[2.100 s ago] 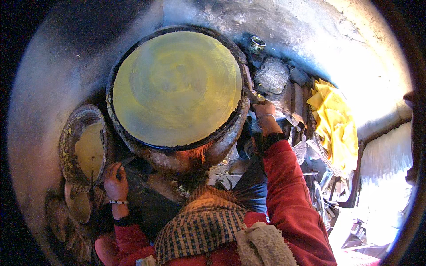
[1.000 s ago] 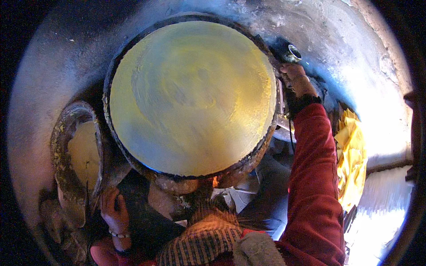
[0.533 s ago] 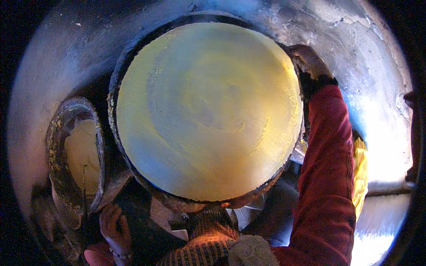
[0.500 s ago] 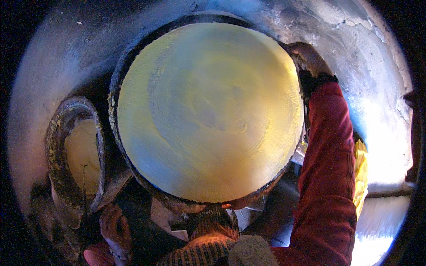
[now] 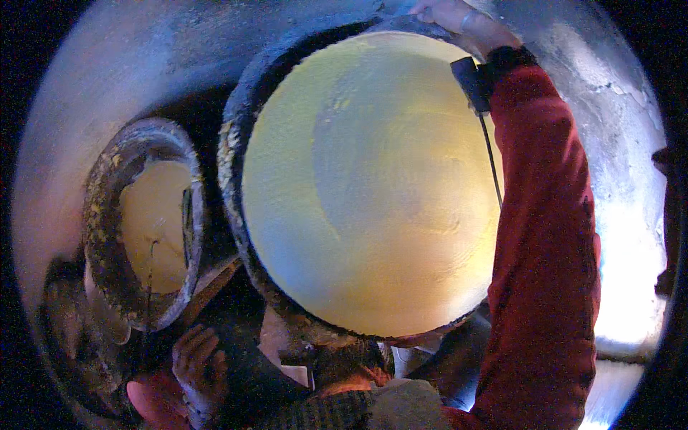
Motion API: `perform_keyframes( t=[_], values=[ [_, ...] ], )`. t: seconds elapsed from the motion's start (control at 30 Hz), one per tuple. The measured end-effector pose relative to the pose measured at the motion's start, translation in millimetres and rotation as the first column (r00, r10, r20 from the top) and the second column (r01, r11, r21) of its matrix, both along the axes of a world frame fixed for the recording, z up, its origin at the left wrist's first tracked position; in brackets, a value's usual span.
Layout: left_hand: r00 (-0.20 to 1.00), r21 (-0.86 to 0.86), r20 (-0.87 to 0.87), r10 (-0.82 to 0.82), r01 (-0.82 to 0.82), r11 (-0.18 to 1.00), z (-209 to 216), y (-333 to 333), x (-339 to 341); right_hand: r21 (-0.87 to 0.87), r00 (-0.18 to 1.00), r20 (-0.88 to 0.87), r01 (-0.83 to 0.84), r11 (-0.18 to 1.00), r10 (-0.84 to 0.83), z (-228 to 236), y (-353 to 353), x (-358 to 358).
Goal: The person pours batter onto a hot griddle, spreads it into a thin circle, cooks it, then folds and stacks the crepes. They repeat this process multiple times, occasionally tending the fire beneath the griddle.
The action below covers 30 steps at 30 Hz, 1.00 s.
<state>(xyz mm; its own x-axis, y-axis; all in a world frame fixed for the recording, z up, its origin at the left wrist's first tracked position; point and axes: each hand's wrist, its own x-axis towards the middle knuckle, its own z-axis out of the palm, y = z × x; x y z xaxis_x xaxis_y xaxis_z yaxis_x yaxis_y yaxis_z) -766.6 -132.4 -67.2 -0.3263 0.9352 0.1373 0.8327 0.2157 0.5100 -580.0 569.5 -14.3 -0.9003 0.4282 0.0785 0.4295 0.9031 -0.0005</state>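
Observation:
A large round griddle [image 5: 231, 154] with a dark, crusted rim fills the middle. Pale yellow batter [image 5: 380, 193] covers its surface, with faint ring marks. My right hand [image 5: 451, 16] is at the griddle's far rim, its fingers bent together. Whatever they may pinch is too small to make out. My red-sleeved right arm stretches along the griddle's right side. At lower left, my left hand [image 5: 199, 362] is loosely curled, with nothing visible in it, below a batter-crusted pot [image 5: 100, 208]. Cream-coloured batter [image 5: 154, 215] lies inside this pot, where a thin dark rod [image 5: 149, 287] stands.
A small black box [image 5: 471, 82] with a thin cable sits at my right wrist. A pale, worn surface [image 5: 602, 86] surrounds the griddle on the far and right sides. Bright light falls at the lower right. My striped clothing shows at the bottom.
My right hand has moved from the griddle's right rim up to its far rim. My left hand stays curled at lower left. The griddle and the pot sit a little differently in the view.

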Motion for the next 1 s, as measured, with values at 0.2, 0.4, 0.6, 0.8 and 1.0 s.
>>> perform_keyframes(
  t=[0.2, 0.4, 0.6, 0.8, 1.0],
  values=[
    [1.0, 0.036, -0.008, -0.021, 0.022, 0.999, 2, -2, -7, -0.363, 0.981, -0.076, -0.195, 0.911, 0.18, 0, -92, -128],
    [0.999, 0.085, 0.027, 0.022, -0.025, 0.996, 4, -6, -7, -0.157, 0.906, 0.231, -0.326, 0.932, 0.355, 6, -261, -185],
    [0.999, 0.128, -0.002, 0.037, -0.036, 0.991, 0, -13, -4, -0.3, 0.743, 0.462, -0.382, 0.874, 0.483, -4, -405, -150],
    [0.997, 0.194, 0.061, 0.046, -0.057, 0.979, -17, -22, 8, -0.588, 0.995, -0.095, -0.071, 0.806, 0.019, 2, -429, 39],
    [0.995, 0.09, -0.082, 0.06, -0.052, 0.995, -29, -31, 19, -0.879, -0.053, -0.463, -0.102, 0.466, -0.885, -19, -427, 338]
  ],
)
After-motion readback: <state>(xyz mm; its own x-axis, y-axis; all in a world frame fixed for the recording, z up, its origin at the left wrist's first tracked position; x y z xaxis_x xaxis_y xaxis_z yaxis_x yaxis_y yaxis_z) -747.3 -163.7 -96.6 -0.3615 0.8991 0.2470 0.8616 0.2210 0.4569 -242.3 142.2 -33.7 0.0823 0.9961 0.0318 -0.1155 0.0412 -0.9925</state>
